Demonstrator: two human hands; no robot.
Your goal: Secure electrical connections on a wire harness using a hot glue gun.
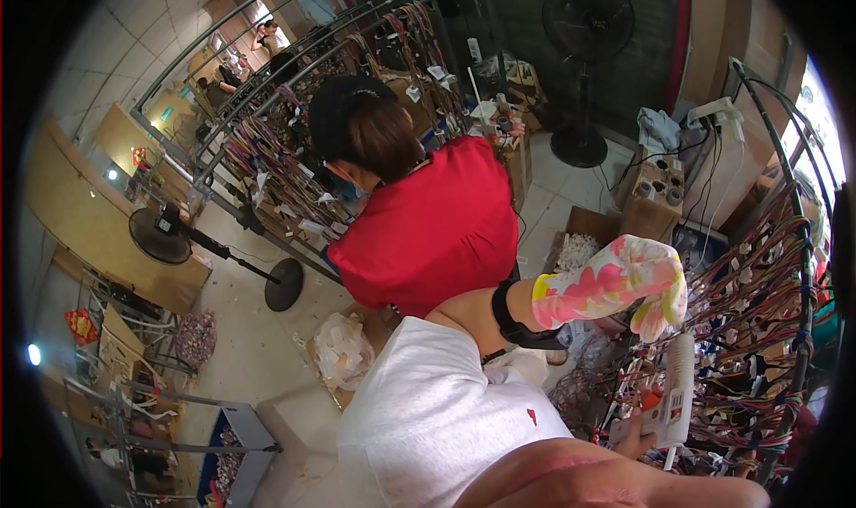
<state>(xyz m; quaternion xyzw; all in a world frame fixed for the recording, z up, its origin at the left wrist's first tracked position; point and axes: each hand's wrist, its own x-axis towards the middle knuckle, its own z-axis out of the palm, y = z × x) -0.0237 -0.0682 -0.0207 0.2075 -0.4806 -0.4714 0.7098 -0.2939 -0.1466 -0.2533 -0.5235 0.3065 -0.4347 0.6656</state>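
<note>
My left arm wears a black band and a pink, white and yellow floral sleeve. It reaches across to the right, and my left hand (662, 307), covered in the same print, bends down with its fingers curled over the wire bundles. Whether something sits between those fingers is hidden. Lower down, my right hand (635, 437) grips the handle of a white glue gun (679, 388), its nozzle pointing down. An orange part shows by the fingers. Bundles of coloured wires (758, 316) with white connectors hang on the rack beside both hands.
A dark metal rack frame (804, 267) stands at the right. Ahead, a person in a red top (437, 227) faces another wire rack (285, 165). Two black floor fans (584, 71), an open box of white pieces (578, 251) and a bag-lined carton (343, 352) stand around.
</note>
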